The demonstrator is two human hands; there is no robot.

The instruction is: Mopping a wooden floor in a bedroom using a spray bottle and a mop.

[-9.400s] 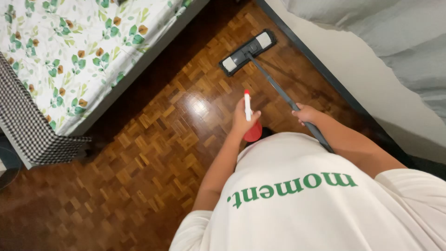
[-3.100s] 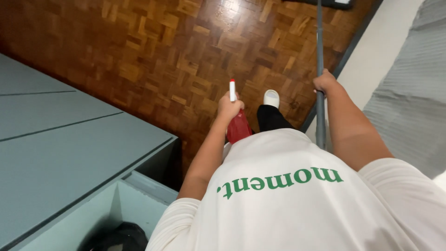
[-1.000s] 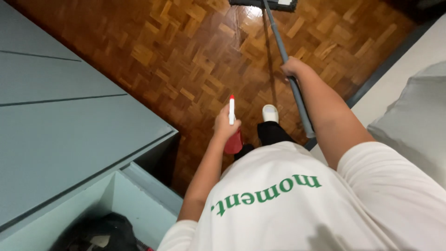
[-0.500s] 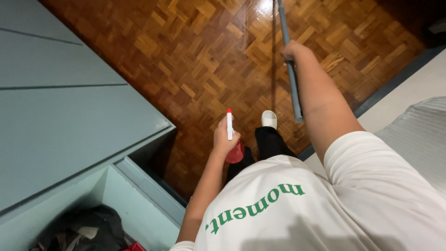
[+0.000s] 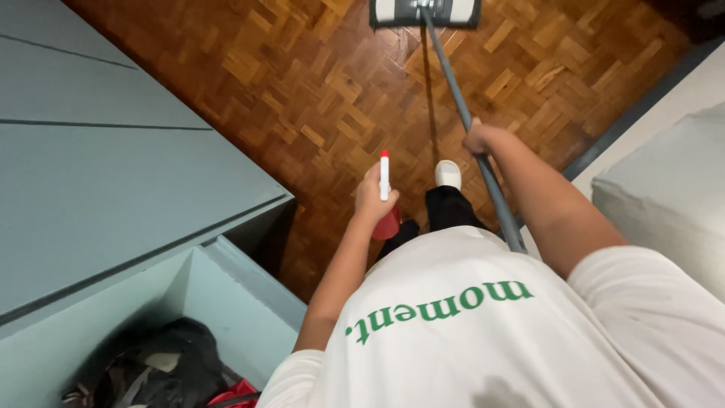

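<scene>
My left hand (image 5: 375,198) is in the middle of the frame, wrapped tight around a red spray bottle (image 5: 387,224). The bottle's white nozzle with its red tip sticks up past my fingers. My right hand (image 5: 480,139) is a bit higher and to the right, closed around the grey mop pole (image 5: 453,94). The pole runs from beside my shirt up to the mop head (image 5: 424,12) at the top edge of the frame. The mop head lies flat on the brown wood floor (image 5: 302,91). My white shoe (image 5: 448,174) stands on the floor between my two hands. A big grey cabinet (image 5: 113,166) fills the left side. At the lower left, a dark bag (image 5: 162,366) sits in an open box. A pale bed (image 5: 672,196) is on the right.
</scene>
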